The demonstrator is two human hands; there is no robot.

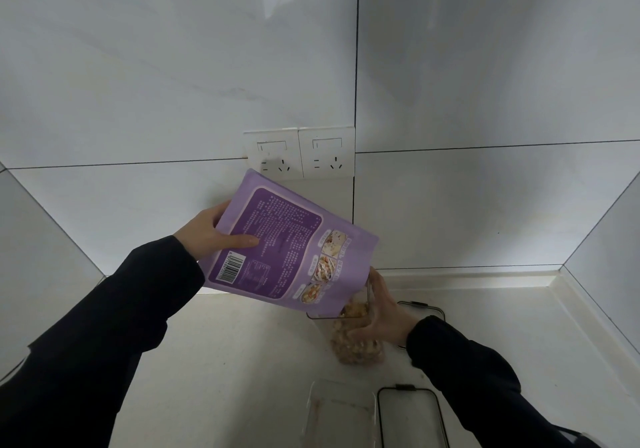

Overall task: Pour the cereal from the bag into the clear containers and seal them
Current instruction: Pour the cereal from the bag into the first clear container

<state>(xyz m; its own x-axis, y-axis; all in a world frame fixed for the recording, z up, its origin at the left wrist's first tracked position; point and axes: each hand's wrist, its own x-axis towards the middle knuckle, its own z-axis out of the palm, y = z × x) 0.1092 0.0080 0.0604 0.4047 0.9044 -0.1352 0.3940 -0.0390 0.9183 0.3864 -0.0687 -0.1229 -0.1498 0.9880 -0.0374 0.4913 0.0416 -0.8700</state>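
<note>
My left hand [214,231] grips the bottom end of a purple cereal bag [287,239], which is tilted with its mouth down over a tall clear container [353,340]. Cereal [356,349] fills the lower part of that container and shows at the bag's mouth. My right hand [384,312] wraps around the container's right side and holds it on the counter. A second clear container [341,413] stands nearer to me, with only a thin layer at its bottom. A clear lid with a dark rim [412,416] lies right of it. Another such lid [424,307] lies behind my right wrist.
The pale counter [242,361] meets a white tiled wall with two sockets [299,153] above the bag. A raised edge [568,305] runs along the counter's right side. My dark sleeves cross the lower left and lower right of the view.
</note>
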